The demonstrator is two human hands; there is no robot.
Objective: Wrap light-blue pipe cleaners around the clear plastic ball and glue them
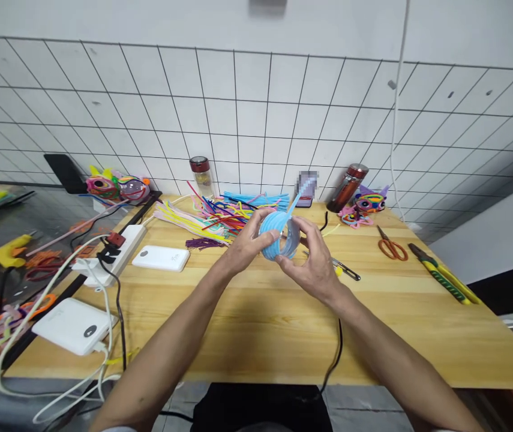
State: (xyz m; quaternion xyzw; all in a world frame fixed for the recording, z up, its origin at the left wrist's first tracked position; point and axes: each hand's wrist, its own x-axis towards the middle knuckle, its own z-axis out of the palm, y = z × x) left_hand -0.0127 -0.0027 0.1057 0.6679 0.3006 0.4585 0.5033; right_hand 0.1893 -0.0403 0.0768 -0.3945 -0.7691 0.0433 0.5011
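Note:
Both hands hold a clear plastic bottle piece (291,239) above the middle of the wooden table. Light blue pipe cleaner (269,227) is wound in rows around its left part, and one loose end sticks up toward the wall. My left hand (252,241) closes on the wrapped side, thumb across the blue rows. My right hand (312,258) grips the clear side, with fingers on top and thumb underneath. Behind the hands lies a heap of pipe cleaners (224,213) in many colours.
Scissors (392,245) and pliers (440,276) lie at the right; a small cutter (348,270) lies near my right hand. Two flasks (348,187) (201,174), a phone (306,189) and decorated figures (368,204) stand at the back. Power banks (161,258), a power strip (114,255) and cables occupy the left.

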